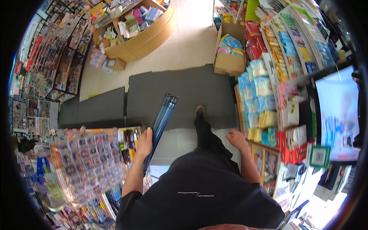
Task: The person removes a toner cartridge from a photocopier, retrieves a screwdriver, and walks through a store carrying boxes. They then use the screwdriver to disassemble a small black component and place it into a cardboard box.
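Pale floor tiles (189, 40) are running through a crowded shop, with flat dark grey mats (214, 90) covering the middle of the floor. A curved light-wood display bin (143, 44) full of small colourful goods is standing at the far left, and an open brown cardboard box (227, 67) is sitting by the mat's far right edge. Blue, white and yellow soft packets (264, 87) are lining the right side; a slanted rack of clear square cases (90, 163) is bordering the near left. Between bin and box, the tiles are forming an aisle. One dark shoe (199, 111) is resting on the mat. The person's left hand (145, 143) is closing around long dark blue tubes (161, 119), which are slanting over the mat beside the rack. The right hand (237, 139) is curling near the packets; whether it is gripping anything, one cannot tell.
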